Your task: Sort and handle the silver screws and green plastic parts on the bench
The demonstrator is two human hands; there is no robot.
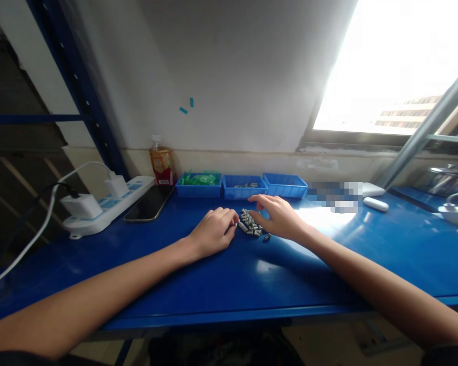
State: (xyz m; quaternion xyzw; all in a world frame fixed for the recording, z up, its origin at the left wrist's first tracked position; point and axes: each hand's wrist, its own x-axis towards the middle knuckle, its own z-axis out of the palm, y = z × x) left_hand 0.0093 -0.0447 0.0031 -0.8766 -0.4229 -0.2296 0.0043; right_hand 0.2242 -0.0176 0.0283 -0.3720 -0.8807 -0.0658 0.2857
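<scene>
A small heap of short silvery metal cylinders (pixel 250 222), which look like screws or pins, lies on the blue table (pixel 229 284). At the heap's left edge is my left hand (pixel 213 232), its fingers curled and thumb close to the forefinger. A small metal piece (pixel 236 224) shows at those fingertips. My right hand (pixel 277 216) reaches over the heap's right side, fingers stretched forward and thumb apart, with nothing visible in it. Its thumb is close to the pieces; I cannot tell whether it touches them. One darker piece (pixel 267 237) lies just below this hand.
Along the wall stand three blue bins: one with green pieces (pixel 199 192), one with small metal parts (pixel 245 193), and an unfilled one (pixel 286 190). A drink bottle (pixel 162 162), phone (pixel 149 203) and power strip (pixel 76 226) are left. A white case (pixel 376 204) lies right.
</scene>
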